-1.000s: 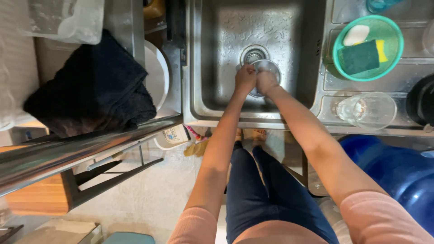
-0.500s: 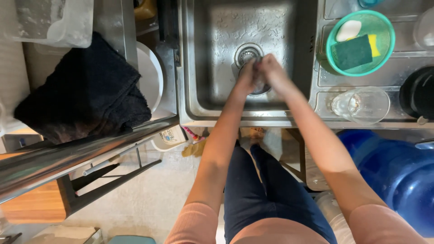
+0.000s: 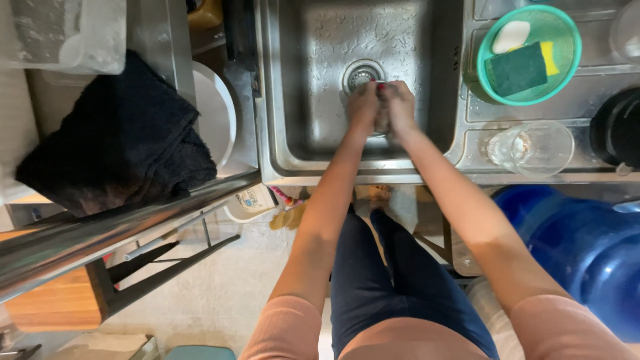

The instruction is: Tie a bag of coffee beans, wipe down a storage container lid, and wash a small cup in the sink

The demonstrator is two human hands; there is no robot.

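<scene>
Both hands meet over the middle of the steel sink [image 3: 313, 100], just on the near side of the round drain [image 3: 362, 73]. The left hand [image 3: 363, 107] and the right hand [image 3: 400, 107] are pressed together with their fingers curled inward around something small — a sliver of it shows between them [image 3: 382, 123], too hidden to tell what it is. The sink's floor and walls are beaded with water.

To the right, on the ribbed steel surface [image 3: 593, 100], sits a green bowl [image 3: 567, 67] holding a white bar of soap [image 3: 511, 36] and a green-and-yellow sponge [image 3: 520, 68]. Nearer, a clear drinking glass [image 3: 533, 148] lies on its side, with a black round object [image 3: 617, 130] at the right edge of the view. Below the surface on the right stands a large blue water jug [image 3: 587, 253].

Left of the sink, a white plate [image 3: 213, 113] stands on edge beside a dark towel [image 3: 113, 147], and a clear plastic container [image 3: 67, 33] sits at the far left corner. A steel rail [image 3: 100, 233] runs slantwise across the near left — below it, the pale floor [image 3: 227, 287].
</scene>
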